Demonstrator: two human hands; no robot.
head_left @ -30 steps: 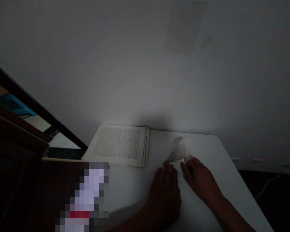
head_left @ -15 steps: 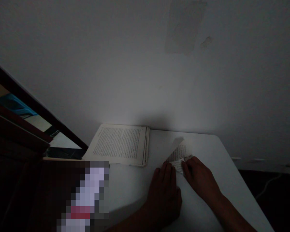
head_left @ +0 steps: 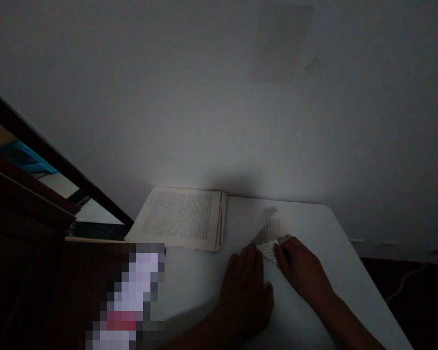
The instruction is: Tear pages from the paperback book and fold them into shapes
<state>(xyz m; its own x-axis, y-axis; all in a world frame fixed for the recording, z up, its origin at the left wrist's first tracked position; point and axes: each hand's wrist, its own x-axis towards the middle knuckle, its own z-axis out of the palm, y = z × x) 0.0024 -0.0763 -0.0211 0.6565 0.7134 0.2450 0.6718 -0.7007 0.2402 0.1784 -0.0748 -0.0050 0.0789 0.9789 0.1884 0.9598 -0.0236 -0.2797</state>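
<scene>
A small folded piece of printed paper (head_left: 269, 234) lies on the white table (head_left: 314, 228), one flap standing up. My left hand (head_left: 245, 284) lies flat with its fingertips pressing the paper's near left edge, fingers stretched out. My right hand (head_left: 302, 270) rests on the paper's right side, fingertips pressed down on the fold. The scene is very dim, so the paper under the hands is hard to make out.
A stack of printed pages or an open book (head_left: 182, 218) lies at the table's back left, against the grey wall (head_left: 219, 97). Dark wooden furniture (head_left: 29, 243) and a slanted frame stand on the left. The table's right edge drops off to a dark floor.
My left hand has slid slightly toward me and left along the paper's edge. The right hand and the paper have hardly moved.
</scene>
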